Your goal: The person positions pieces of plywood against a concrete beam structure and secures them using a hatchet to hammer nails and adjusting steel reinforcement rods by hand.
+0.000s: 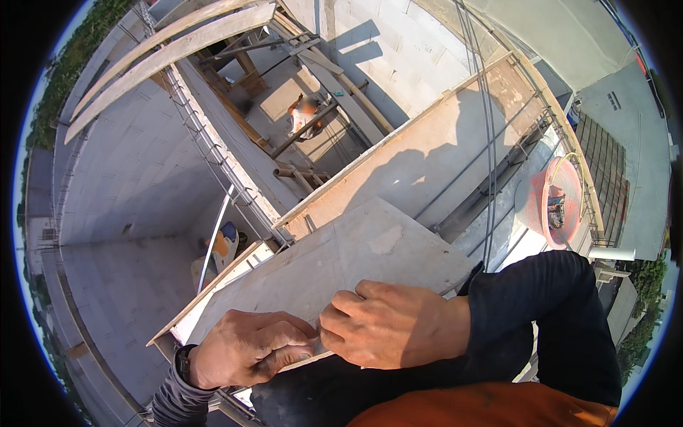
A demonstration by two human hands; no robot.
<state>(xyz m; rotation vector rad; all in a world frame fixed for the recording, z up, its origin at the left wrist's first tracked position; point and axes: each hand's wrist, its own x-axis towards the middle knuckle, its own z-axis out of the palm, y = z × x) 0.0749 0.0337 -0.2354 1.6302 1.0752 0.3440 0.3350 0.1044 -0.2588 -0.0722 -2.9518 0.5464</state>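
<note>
We curl left hand (249, 349) and right hand (391, 324) closely over grey board (341, 252), any hold unclear. Pale block wall (135, 135), ten o'clock

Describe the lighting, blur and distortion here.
Head view: hard sunlight throws shadows across the long tan panel; head view: the bare right hand looks sharp, but the head of an orange-clad person below is blurred; head view: pale wooden planks bow near the rim.

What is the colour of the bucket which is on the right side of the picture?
The bucket is pinkish red, best seen in the head view.
</note>
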